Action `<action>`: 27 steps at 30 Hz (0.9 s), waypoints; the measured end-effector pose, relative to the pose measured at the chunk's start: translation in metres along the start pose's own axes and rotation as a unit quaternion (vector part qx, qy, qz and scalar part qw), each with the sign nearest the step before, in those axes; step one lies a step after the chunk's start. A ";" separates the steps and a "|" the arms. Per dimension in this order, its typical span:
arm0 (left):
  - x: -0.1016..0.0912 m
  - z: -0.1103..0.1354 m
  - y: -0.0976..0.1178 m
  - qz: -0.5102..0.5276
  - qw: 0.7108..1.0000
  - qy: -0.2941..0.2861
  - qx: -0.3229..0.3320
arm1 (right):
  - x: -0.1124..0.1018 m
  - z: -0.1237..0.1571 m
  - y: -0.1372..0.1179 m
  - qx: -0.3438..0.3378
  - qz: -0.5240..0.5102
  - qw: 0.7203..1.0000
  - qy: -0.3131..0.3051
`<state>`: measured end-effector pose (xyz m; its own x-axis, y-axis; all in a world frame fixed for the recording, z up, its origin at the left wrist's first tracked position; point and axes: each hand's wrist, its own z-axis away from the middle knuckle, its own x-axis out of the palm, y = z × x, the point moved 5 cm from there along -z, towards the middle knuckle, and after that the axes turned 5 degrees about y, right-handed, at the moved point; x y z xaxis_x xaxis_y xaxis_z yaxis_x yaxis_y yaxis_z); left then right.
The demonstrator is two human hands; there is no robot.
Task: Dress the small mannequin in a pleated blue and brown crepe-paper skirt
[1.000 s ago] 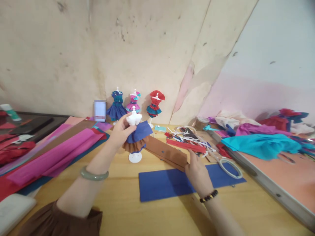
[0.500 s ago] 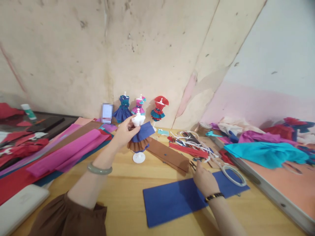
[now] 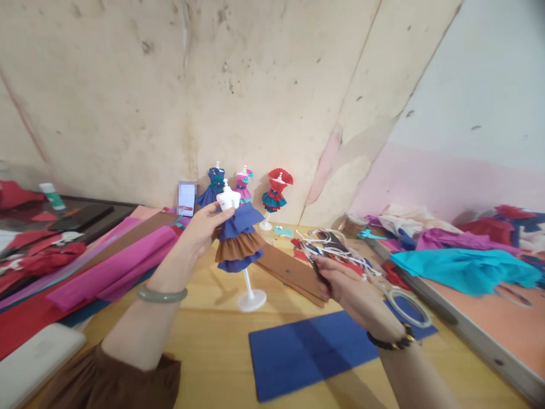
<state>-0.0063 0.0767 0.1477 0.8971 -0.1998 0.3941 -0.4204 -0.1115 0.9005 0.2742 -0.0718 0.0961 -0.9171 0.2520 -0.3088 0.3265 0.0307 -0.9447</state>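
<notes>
My left hand (image 3: 206,230) grips a small white dress-form mannequin (image 3: 229,199) round its upper body, thumb in front. The mannequin tilts, its round white base (image 3: 252,300) swung toward me and apparently off the table. It wears a tiered skirt (image 3: 239,248) of brown and blue ruffles, with a loose blue piece (image 3: 244,218) at the waist. My right hand (image 3: 343,287) is closed round small dark scissors (image 3: 318,270), pointing up and left. Its fingers hide most of them, so whether the blades are apart is unclear.
Three dressed mannequins, including a red one (image 3: 277,190), and a phone (image 3: 186,199) stand along the wall. A folded blue sheet (image 3: 313,355), brown strip (image 3: 293,272) and tape roll (image 3: 409,308) lie on the table. Magenta paper (image 3: 114,267) is left; a cyan piece (image 3: 464,270) is right.
My left hand has lifted and tilted the mannequin, its base coming nearer me. My right hand has risen from the blue sheet with the scissors and moved left toward the mannequin.
</notes>
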 end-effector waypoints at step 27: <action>0.034 0.031 0.009 -0.037 0.999 0.003 0.011 | 0.085 0.020 -0.085 0.042 -0.289 0.925 -0.243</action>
<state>0.0164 0.0383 0.1638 0.9265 -0.1837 0.3283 -0.3562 -0.1476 0.9227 0.1640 -0.0723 0.1484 -0.9338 -0.2491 0.2570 -0.2509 -0.0565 -0.9664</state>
